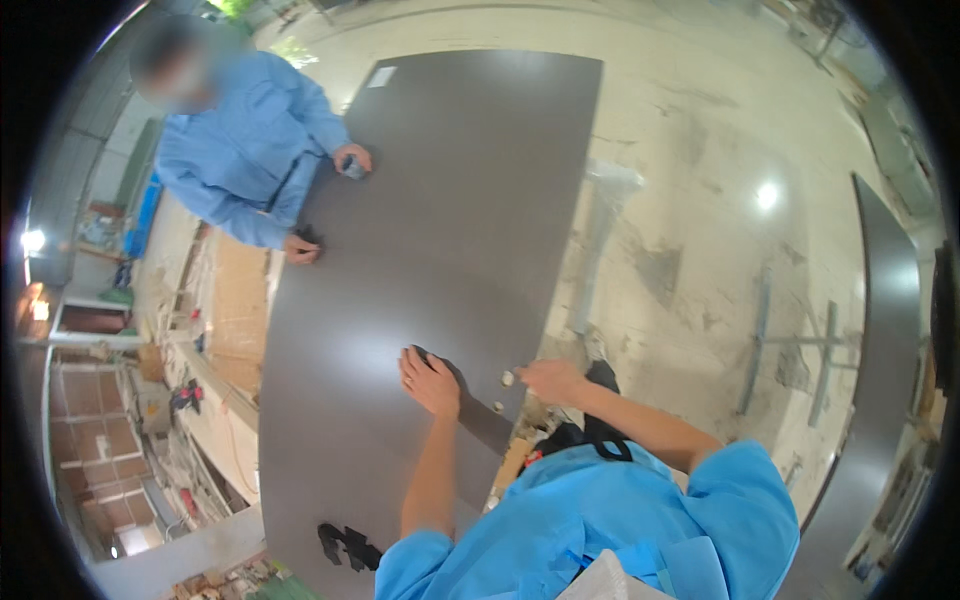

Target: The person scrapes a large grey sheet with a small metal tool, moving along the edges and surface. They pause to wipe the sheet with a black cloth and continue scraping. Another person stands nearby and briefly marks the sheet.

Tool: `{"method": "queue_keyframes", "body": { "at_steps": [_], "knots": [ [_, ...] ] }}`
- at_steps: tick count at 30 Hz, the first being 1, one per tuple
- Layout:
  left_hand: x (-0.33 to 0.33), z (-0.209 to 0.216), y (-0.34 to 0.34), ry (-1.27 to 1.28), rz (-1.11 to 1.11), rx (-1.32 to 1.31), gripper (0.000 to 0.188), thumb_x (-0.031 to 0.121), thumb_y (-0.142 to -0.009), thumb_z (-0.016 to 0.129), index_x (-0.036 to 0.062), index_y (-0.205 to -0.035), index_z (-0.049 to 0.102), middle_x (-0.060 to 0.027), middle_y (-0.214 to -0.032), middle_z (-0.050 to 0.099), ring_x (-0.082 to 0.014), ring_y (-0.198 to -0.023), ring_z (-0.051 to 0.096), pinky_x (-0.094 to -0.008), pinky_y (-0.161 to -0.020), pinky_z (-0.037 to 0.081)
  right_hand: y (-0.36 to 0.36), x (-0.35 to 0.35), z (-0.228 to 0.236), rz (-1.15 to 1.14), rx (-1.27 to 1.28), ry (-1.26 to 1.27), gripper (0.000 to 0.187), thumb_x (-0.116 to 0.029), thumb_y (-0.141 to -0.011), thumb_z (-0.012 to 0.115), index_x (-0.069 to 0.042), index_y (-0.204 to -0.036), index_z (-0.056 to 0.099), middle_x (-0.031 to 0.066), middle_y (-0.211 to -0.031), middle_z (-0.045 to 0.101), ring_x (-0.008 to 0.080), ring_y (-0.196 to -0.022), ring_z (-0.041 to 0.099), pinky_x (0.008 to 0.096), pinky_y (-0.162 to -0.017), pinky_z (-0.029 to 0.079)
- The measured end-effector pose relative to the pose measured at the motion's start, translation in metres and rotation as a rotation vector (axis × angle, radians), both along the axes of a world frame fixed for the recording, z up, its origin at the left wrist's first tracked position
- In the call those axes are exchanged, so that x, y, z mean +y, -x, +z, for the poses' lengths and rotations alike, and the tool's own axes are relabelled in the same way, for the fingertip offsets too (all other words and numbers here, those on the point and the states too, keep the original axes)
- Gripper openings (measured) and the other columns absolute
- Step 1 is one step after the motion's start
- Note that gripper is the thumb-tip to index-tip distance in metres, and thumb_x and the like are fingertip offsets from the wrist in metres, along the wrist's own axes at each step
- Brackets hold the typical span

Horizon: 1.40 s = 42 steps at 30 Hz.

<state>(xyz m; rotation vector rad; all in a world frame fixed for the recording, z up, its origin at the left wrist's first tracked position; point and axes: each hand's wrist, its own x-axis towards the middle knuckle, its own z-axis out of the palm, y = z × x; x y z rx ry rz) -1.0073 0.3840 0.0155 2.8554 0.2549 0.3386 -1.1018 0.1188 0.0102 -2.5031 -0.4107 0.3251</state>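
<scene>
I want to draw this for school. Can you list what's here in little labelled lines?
Surface: large dark grey flat panel
Left hand: resting on the panel beside a dark flat strip
Right hand: at the panel edge, near a small round silver fitting
Other person: blue sleeve, hands on the far edge
Floor: pale stained concrete

The large dark grey panel (440, 220) looks smooth with a soft satin sheen, catching a pale glare near the left hand (430, 383). A small round fitting (508, 378) by the right hand (553, 380) gleams like metal. The floor (700, 180) is rough, stained concrete with one glossy spot; both persons' shirts are matt blue cloth.
</scene>
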Motion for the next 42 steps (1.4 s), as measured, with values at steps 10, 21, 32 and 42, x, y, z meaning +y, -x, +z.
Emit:
{"method": "queue_keyframes", "body": {
  "at_steps": [10,21,32,42],
  "knots": [
    [-0.003,0.006,-0.010,-0.003,0.125,0.162,0.055,0.030,-0.108,0.056,0.0080,-0.158,0.051,-0.0143,-0.166,0.049,-0.0359,-0.158,0.038,-0.0526,-0.131,0.026,-0.305,-0.291,-0.045,-0.851,-0.257,-0.105,0.032,-0.029,-0.110,0.062,-0.006,-0.126,0.076,0.0203,-0.115,0.075,0.0430,-0.108,0.071,0.0508,-0.094,0.055],
    [-0.007,0.014,-0.014,0.017,0.127,0.132,0.056,0.030,-0.107,0.058,0.0111,-0.159,0.051,-0.0132,-0.166,0.048,-0.0350,-0.158,0.038,-0.0524,-0.130,0.027,-0.358,-0.333,-0.060,-0.710,-0.400,-0.105,0.037,-0.027,-0.110,0.062,-0.001,-0.136,0.072,0.0210,-0.122,0.076,0.0389,-0.110,0.074,0.0448,-0.096,0.056],
    [0.002,0.002,-0.006,0.049,0.038,-0.012,0.054,0.029,-0.107,0.058,0.0062,-0.156,0.052,-0.0164,-0.164,0.050,-0.0388,-0.154,0.043,-0.0544,-0.128,0.031,-0.154,-0.148,-0.055,-0.638,-0.350,-0.308,0.022,-0.020,-0.107,0.065,-0.007,-0.119,0.079,0.0189,-0.122,0.077,0.0382,-0.109,0.074,0.0459,-0.095,0.058],
    [0.120,0.005,0.110,0.267,-0.030,0.034,0.054,0.023,-0.104,0.066,-0.0006,-0.151,0.054,-0.0222,-0.162,0.052,-0.0437,-0.153,0.044,-0.0537,-0.127,0.034,0.057,0.054,-0.039,-0.337,-0.351,-0.195,0.024,-0.020,-0.103,0.066,-0.013,-0.124,0.076,0.0121,-0.090,0.069,0.0352,-0.085,0.072,0.0483,-0.071,0.058]
  ]
}}
